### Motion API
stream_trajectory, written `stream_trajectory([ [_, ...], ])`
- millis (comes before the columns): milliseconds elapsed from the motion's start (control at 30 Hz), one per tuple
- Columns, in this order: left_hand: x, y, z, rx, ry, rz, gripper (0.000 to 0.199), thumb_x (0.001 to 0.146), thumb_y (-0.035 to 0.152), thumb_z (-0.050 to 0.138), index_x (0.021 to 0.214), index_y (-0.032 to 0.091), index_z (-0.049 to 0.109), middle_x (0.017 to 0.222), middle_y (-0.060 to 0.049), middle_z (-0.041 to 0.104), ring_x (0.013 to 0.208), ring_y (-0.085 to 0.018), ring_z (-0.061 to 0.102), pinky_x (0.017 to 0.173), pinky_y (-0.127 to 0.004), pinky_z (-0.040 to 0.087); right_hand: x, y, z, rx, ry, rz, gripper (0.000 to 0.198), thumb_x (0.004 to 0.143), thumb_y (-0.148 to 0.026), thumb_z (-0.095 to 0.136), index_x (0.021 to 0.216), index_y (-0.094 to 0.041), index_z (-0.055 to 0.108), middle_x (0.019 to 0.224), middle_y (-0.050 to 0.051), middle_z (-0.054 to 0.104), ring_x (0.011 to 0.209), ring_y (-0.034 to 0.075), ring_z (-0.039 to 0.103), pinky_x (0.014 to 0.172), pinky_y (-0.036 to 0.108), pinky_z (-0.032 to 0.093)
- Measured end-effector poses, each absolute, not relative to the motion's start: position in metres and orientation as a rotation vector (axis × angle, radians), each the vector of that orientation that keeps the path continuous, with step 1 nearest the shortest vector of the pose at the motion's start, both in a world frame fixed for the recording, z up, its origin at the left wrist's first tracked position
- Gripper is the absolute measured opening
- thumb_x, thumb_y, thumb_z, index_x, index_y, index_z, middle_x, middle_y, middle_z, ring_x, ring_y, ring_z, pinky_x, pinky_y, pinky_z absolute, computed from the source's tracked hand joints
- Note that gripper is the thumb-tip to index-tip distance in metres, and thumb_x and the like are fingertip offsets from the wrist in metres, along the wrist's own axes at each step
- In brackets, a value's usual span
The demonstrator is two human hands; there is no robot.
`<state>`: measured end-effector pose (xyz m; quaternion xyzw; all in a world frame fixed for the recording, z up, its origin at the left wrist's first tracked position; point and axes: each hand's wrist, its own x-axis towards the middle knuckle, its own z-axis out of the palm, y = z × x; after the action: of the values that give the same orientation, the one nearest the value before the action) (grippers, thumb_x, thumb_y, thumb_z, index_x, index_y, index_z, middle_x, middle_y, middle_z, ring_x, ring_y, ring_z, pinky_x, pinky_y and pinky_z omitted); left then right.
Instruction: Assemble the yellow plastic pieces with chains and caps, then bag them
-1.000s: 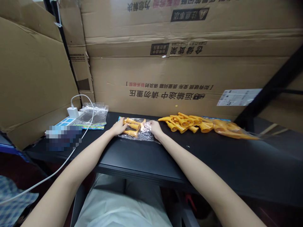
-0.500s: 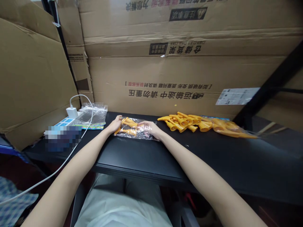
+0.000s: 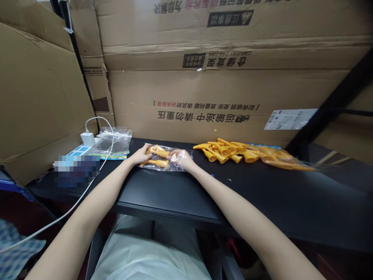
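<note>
A clear plastic bag (image 3: 163,157) lies flat on the black tabletop in front of me, with orange-yellow plastic horn-shaped pieces (image 3: 159,163) inside. At its left end, my left hand (image 3: 141,154) grips the bag, fingers closed over the edge. My right hand (image 3: 182,158) is at the other end, seemingly inside the film, with curled fingers against the end of a piece. Plastic glare partly hides those fingertips. To the right is a loose pile of similar pieces (image 3: 224,149), flared ends mostly facing me.
Right of the pile lies a filled clear bag (image 3: 276,157). Flattened clear bags (image 3: 115,142) rest at the left, near a power strip (image 3: 80,149) with a white charger (image 3: 88,138) and trailing cable (image 3: 112,142). Cardboard (image 3: 180,89) walls the back; the table's front edge (image 3: 169,212) is near my lap.
My right hand has shifted slightly left along the bag, its fingers curling more. My left hand keeps its hold. A small blue spot now shows on the table beside my right forearm.
</note>
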<state>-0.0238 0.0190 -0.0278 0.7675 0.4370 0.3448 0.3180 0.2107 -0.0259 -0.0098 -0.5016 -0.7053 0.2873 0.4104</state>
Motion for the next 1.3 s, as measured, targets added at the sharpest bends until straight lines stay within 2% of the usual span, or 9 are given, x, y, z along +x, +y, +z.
stream_trajectory([
  [67,-0.024,0.018,-0.027,2.031,1.151,0.905,0.058,0.071,0.019,0.058,0.126,0.015,0.042,0.137,-0.015,0.049,0.126,-0.023,0.047,0.111,-0.04,0.031,0.213,-0.024,-0.012,-1.247,-1.814,0.602,0.023,0.063,-0.037,0.07,0.07,-0.016,0.062,0.058,-0.001,0.059,0.054,0.014,0.054,0.054,0.025,0.04],
  [200,-0.024,0.015,-0.025,2.025,1.128,0.893,0.06,0.069,0.014,0.056,0.127,0.016,0.041,0.137,-0.014,0.048,0.127,-0.023,0.047,0.11,-0.039,0.032,0.218,-0.022,-0.012,-1.266,-1.871,0.494,0.044,0.061,-0.04,0.073,0.095,-0.014,0.064,0.07,0.002,0.066,0.061,0.017,0.058,0.058,0.027,0.044],
  [333,-0.021,0.013,-0.024,2.028,1.096,0.876,0.061,0.068,0.011,0.054,0.128,0.016,0.041,0.136,-0.013,0.05,0.126,-0.022,0.048,0.109,-0.038,0.034,0.219,-0.022,-0.011,-1.202,-2.023,0.468,0.031,0.064,-0.035,0.074,0.087,-0.015,0.068,0.087,0.007,0.07,0.074,0.019,0.063,0.069,0.028,0.047],
  [567,-0.015,0.011,-0.021,2.142,1.21,0.833,0.058,0.071,0.012,0.052,0.128,0.014,0.04,0.134,-0.014,0.052,0.124,-0.022,0.05,0.109,-0.038,0.034,0.223,-0.014,-0.018,-1.276,-2.035,0.343,0.025,0.07,-0.033,0.071,0.087,-0.016,0.067,0.093,0.007,0.071,0.075,0.018,0.064,0.068,0.027,0.047],
  [733,-0.011,-0.001,-0.009,2.243,1.519,0.644,0.055,0.08,0.021,0.048,0.134,0.017,0.036,0.127,-0.013,0.059,0.126,-0.029,0.047,0.111,-0.058,0.016,0.228,-0.012,-0.019,-1.314,-1.997,0.329,0.027,0.069,-0.031,0.071,0.091,-0.016,0.068,0.091,0.007,0.072,0.083,0.021,0.066,0.071,0.027,0.048],
  [867,-0.01,-0.006,-0.005,2.282,1.555,0.581,0.048,0.083,0.023,0.044,0.131,0.017,0.041,0.126,-0.012,0.06,0.126,-0.032,0.046,0.11,-0.062,0.009,0.229,-0.017,-0.016,-1.349,-1.995,0.328,0.028,0.071,-0.031,0.07,0.095,-0.017,0.068,0.093,0.007,0.072,0.087,0.022,0.066,0.076,0.03,0.048],
  [967,-0.009,-0.006,-0.007,2.32,1.49,0.612,0.047,0.084,0.021,0.04,0.131,0.021,0.044,0.137,-0.01,0.052,0.13,-0.031,0.042,0.109,-0.064,0.002,0.228,-0.019,-0.016,-1.404,-1.995,0.322,0.03,0.073,-0.034,0.069,0.099,-0.018,0.068,0.094,0.008,0.071,0.09,0.024,0.066,0.078,0.032,0.048],
  [1067,-0.007,-0.006,-0.009,2.37,1.359,0.623,0.05,0.085,0.019,0.036,0.134,0.026,0.044,0.148,-0.006,0.037,0.14,-0.027,0.026,0.11,-0.062,-0.004,0.226,-0.02,-0.015,-1.42,-1.97,0.342,0.032,0.074,-0.033,0.068,0.102,-0.017,0.067,0.099,0.009,0.071,0.094,0.026,0.066,0.08,0.033,0.048],
  [1300,0.0,-0.006,-0.009,2.337,1.358,0.473,0.052,0.089,0.028,0.034,0.141,0.022,0.037,0.154,-0.009,0.023,0.143,-0.027,0.015,0.111,-0.06,0.002,0.223,-0.028,-0.011,-1.355,-1.861,0.407,0.032,0.075,-0.031,0.066,0.101,-0.013,0.067,0.102,0.012,0.07,0.093,0.024,0.066,0.083,0.033,0.048],
])
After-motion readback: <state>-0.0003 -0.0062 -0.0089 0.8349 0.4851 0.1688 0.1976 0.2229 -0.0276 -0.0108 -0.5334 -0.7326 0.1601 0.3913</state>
